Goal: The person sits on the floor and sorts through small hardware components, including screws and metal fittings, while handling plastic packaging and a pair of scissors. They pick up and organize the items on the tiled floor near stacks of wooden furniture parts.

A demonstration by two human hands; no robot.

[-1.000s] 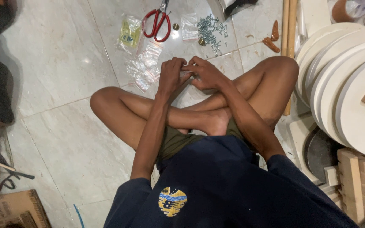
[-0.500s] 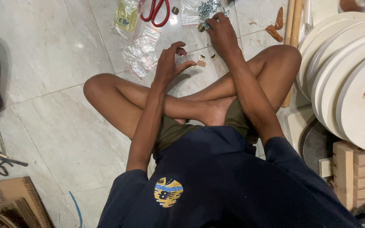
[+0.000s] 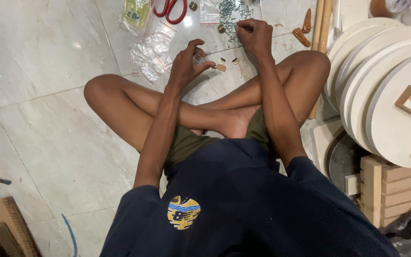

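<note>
Screws (image 3: pixel 231 12) lie in a loose silvery heap on the pale tiled floor (image 3: pixel 39 114), and I see my right hand (image 3: pixel 255 35) reaching into the near edge of that heap, fingers curled and pinched together on the pile; whether a screw is actually caught between them I cannot tell. My left hand (image 3: pixel 186 64) hovers just beside it, fingers spread and half bent, the fingertips close over a small tan wooden piece (image 3: pixel 220 68) and a couple of little brass fittings (image 3: pixel 229 61) on the tile, gripping nothing that I can see. Clear plastic bags (image 3: pixel 153 50) lie near the left hand, and red-handled scissors (image 3: pixel 170 9) sit beyond them. I sit cross-legged, forearms crossing over my knees. Round pale wooden discs (image 3: pixel 381 85) lean stacked at my right, with wooden blocks (image 3: pixel 396 190) below them.
</note>
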